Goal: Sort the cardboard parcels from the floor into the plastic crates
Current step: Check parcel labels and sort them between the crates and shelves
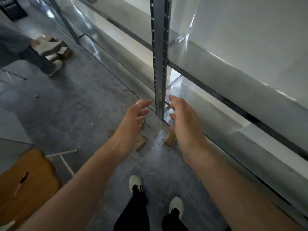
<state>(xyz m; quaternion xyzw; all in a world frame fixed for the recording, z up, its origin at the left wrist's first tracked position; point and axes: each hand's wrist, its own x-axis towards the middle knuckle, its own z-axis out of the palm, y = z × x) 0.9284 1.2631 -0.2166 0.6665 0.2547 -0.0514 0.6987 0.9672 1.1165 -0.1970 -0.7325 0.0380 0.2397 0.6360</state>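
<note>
Cardboard parcels point(140, 142) lie on the floor point(75, 114) below the left hand point(135, 116) and right hand point(185, 121), each grip apart and empty; a metal shelf post point(160, 64) rises between them.

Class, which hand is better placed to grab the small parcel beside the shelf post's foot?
Probably the right hand: open, it hovers right by the small parcel, while the left hand is over the flat cardboard.

The single head-worn wide-angle camera faces forward and steeply down toward the floor point(75, 105). The left hand point(136, 114) and right hand point(183, 120) sit mid-frame, close to the lens.
</note>
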